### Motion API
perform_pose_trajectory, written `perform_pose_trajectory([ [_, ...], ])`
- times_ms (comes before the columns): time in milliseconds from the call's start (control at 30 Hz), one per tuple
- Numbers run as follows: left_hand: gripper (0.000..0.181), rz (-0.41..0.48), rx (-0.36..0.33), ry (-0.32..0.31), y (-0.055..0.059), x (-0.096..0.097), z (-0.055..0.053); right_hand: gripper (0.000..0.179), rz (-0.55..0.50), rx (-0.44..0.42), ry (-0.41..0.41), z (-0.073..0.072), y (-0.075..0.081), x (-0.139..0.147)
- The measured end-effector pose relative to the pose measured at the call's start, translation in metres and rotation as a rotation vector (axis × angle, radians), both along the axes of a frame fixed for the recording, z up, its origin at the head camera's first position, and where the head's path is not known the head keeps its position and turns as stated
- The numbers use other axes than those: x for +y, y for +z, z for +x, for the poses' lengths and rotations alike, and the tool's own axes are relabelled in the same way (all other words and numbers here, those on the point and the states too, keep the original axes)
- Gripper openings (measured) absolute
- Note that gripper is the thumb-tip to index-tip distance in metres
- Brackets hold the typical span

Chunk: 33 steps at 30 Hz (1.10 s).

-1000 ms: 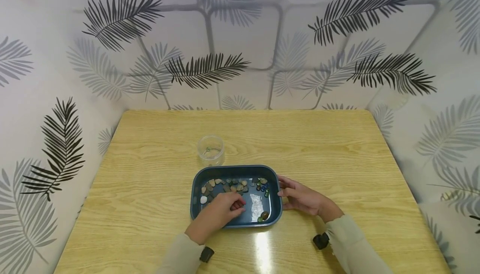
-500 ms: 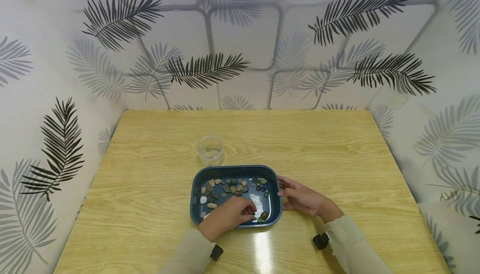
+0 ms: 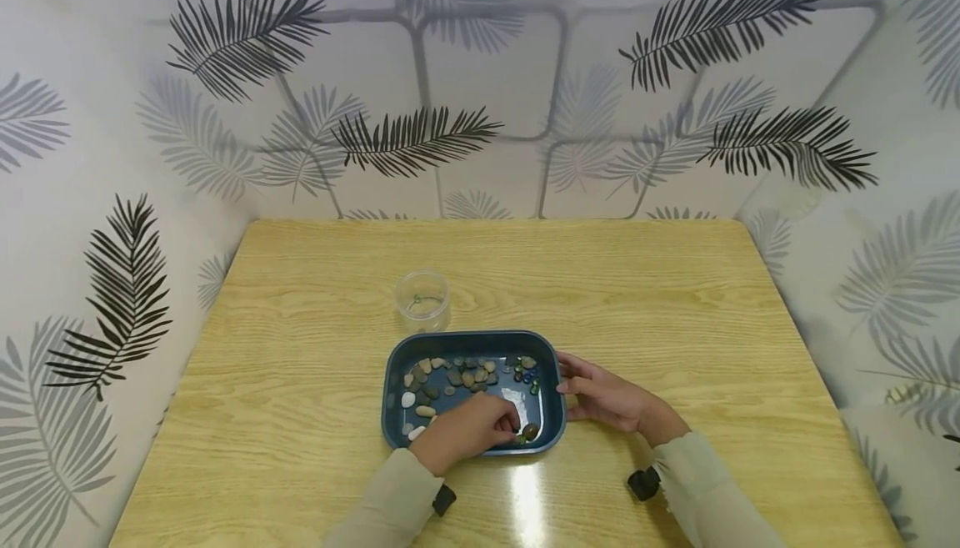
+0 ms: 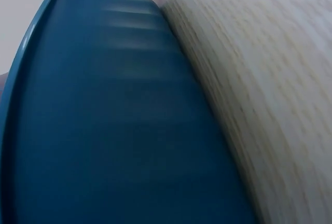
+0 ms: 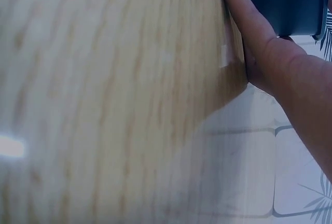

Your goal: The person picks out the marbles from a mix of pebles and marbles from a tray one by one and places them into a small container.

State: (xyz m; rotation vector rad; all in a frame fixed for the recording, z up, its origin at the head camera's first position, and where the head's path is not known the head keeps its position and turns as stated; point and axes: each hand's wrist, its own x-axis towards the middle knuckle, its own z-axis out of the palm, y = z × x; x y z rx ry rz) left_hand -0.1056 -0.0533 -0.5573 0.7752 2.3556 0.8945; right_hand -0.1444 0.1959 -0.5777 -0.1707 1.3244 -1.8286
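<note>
In the head view, my left hand (image 3: 471, 429) reaches over the near side of a dark blue plastic tray (image 3: 390, 414), its fingers bent down inside. Its fingertips are right at a small green glass marble (image 3: 522, 439), beside a brown stone (image 3: 531, 431); whether they pinch the marble I cannot tell. My right hand (image 3: 609, 398) holds the tray's right end, thumb over the rim and the other fingers along the outer wall. The right wrist view shows this hand (image 5: 290, 68) against the tray (image 5: 282, 1). The tray's outer wall (image 4: 114, 110) fills much of the left wrist view.
Several pebbles (image 3: 468, 379) lie along the tray's back and left, with a white stone (image 3: 408, 399) among them. Small marbles (image 3: 529, 376) cluster at its back right. Behind the tray, a clear round container (image 3: 422, 302) stands on the wooden table (image 3: 637, 306).
My left hand has moved right across the tray to the green marble, uncovering pebbles at the left. My right hand has stayed at the tray's right end.
</note>
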Motion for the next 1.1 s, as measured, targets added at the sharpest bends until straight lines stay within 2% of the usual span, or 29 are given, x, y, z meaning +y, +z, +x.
perform_pose_trajectory([
  [133, 0.006, -0.001, -0.018, -0.004, 0.000, 0.002, -0.001, 0.064, 0.003, 0.000, 0.006, 0.000, 0.000, 0.001],
  [467, 0.004, 0.000, -0.013, -0.023, 0.001, 0.007, -0.003, 0.063, 0.019, 0.019, 0.018, -0.002, 0.000, 0.001],
  [733, 0.005, -0.032, -0.024, -0.035, 0.004, 0.010, -0.001, 0.065, 0.007, 0.011, 0.016, 0.000, -0.001, 0.002],
  [1100, 0.005, -0.035, -0.010, -0.060, 0.004, 0.011, -0.003, 0.064, 0.008, 0.025, 0.017, 0.000, 0.001, 0.003],
])
